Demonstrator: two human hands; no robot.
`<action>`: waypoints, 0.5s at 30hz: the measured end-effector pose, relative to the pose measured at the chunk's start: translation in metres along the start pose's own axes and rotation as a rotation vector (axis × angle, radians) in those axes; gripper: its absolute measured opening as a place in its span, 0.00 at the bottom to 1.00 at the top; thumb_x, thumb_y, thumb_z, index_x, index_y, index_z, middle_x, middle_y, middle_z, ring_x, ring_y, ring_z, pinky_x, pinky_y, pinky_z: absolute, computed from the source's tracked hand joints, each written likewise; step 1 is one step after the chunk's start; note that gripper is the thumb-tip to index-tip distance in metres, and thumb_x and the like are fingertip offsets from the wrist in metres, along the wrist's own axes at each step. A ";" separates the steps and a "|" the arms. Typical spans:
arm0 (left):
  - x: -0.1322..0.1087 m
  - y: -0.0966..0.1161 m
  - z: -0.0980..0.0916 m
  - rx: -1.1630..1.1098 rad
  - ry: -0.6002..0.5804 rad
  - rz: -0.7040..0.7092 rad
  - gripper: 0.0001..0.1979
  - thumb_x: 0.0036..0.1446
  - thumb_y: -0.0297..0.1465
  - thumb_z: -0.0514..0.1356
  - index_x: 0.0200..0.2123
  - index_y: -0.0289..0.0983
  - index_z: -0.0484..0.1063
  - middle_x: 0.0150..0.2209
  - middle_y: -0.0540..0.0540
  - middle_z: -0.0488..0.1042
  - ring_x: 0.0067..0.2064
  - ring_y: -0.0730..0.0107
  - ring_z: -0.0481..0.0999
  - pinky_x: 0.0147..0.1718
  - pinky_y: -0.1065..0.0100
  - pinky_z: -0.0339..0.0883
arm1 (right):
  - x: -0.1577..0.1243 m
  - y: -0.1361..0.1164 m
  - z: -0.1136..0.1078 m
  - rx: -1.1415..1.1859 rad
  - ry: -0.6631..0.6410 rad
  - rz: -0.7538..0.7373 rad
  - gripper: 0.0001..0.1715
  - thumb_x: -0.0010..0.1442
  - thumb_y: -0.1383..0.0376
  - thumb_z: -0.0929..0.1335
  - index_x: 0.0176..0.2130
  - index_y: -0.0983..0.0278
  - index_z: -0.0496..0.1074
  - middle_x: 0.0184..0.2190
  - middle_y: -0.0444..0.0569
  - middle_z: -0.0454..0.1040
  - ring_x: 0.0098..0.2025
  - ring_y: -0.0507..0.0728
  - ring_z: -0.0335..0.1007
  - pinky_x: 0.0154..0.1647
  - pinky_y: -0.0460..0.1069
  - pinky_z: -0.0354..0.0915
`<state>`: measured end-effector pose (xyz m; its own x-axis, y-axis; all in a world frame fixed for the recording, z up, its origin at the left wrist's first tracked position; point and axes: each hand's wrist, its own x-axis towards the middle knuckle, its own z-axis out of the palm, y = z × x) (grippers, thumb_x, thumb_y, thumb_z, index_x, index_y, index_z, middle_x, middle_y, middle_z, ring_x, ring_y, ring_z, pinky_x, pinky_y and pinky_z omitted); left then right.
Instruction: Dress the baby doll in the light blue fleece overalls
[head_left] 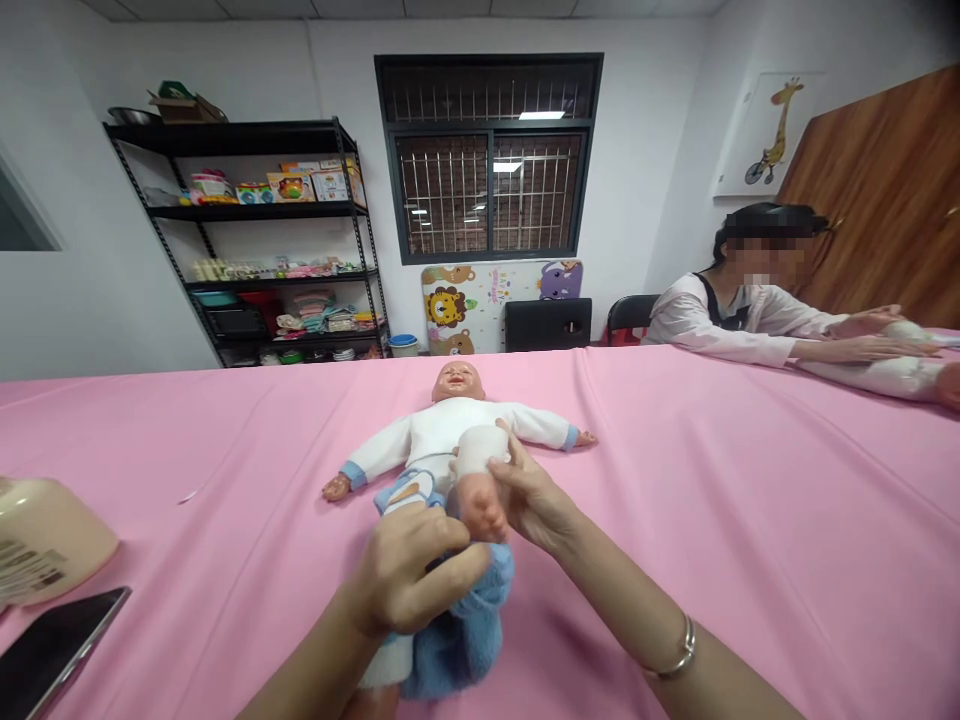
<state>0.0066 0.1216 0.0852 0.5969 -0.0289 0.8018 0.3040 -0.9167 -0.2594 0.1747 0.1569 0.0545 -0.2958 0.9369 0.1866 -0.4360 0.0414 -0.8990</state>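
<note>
Fingers of the left hand [416,585] were shut tight on a blue cloth [469,625]. Fingers of the right hand [534,500] held one lifted leg [480,480] of the doll [450,425]. The doll lay on its back in the middle of the pink table [712,480]

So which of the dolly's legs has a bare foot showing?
The white-sleeved plastic doll leg gripped by the right hand, toes bare. The other leg is covered by the left hand and the fluffy blue cloth.
</note>
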 end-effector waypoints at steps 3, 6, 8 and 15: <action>-0.003 0.000 0.004 0.037 0.083 -0.069 0.11 0.54 0.22 0.54 0.41 0.38 0.64 0.25 0.50 0.67 0.24 0.73 0.64 0.24 0.70 0.55 | -0.005 0.004 0.009 0.171 -0.043 0.071 0.66 0.44 0.62 0.74 0.62 0.49 0.26 0.55 0.49 0.57 0.46 0.52 0.65 0.46 0.48 0.67; -0.005 -0.002 0.009 -0.061 0.060 -0.282 0.07 0.53 0.25 0.56 0.37 0.38 0.65 0.26 0.50 0.67 0.25 0.72 0.65 0.25 0.70 0.56 | -0.007 0.005 0.010 0.129 -0.072 0.101 0.67 0.42 0.65 0.75 0.62 0.48 0.27 0.52 0.48 0.60 0.45 0.52 0.65 0.43 0.46 0.66; -0.007 -0.006 0.013 -0.197 -0.044 -0.462 0.03 0.53 0.28 0.56 0.33 0.37 0.65 0.26 0.50 0.67 0.26 0.73 0.66 0.26 0.71 0.57 | -0.009 0.005 0.008 0.080 -0.102 0.122 0.66 0.42 0.65 0.75 0.63 0.48 0.31 0.49 0.47 0.63 0.43 0.51 0.65 0.40 0.44 0.66; -0.013 -0.019 0.028 0.051 -0.380 -0.622 0.02 0.55 0.29 0.54 0.33 0.36 0.65 0.31 0.50 0.70 0.33 0.69 0.70 0.26 0.69 0.54 | -0.005 0.013 -0.009 0.028 -0.178 0.285 0.53 0.47 0.67 0.71 0.63 0.49 0.43 0.33 0.41 0.67 0.27 0.44 0.60 0.28 0.38 0.59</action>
<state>0.0140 0.1500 0.0650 0.5159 0.6404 0.5690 0.6999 -0.6981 0.1510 0.1786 0.1558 0.0385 -0.5521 0.8338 -0.0026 -0.3370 -0.2260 -0.9140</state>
